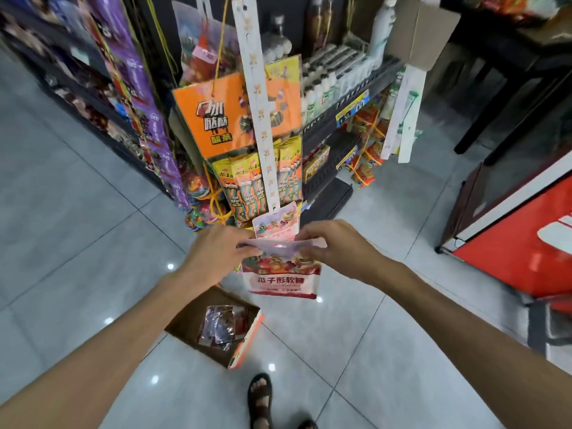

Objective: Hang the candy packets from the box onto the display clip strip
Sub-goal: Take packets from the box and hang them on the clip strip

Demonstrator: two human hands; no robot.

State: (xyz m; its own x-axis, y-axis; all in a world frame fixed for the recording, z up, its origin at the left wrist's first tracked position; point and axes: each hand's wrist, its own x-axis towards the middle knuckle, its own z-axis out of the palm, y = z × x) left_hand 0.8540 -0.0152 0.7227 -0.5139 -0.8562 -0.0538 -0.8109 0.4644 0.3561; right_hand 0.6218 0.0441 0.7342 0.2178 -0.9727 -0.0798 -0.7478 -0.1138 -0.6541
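Grey glossy floor tiles (pixel 77 212) run between crowded shop shelves, and a white display clip strip (pixel 257 97) hangs down in front of orange and yellow snack bags, with one pink candy packet (pixel 274 226) already clipped at its lower end. Just below that, the left hand (pixel 221 249) and the right hand (pixel 334 246) each pinch the top edge of a second candy packet (pixel 281 274), which hangs upright between them. On the floor beneath, an open cardboard box (pixel 192 320) holds more packets (pixel 219 328), near a sandalled foot (pixel 260 394).
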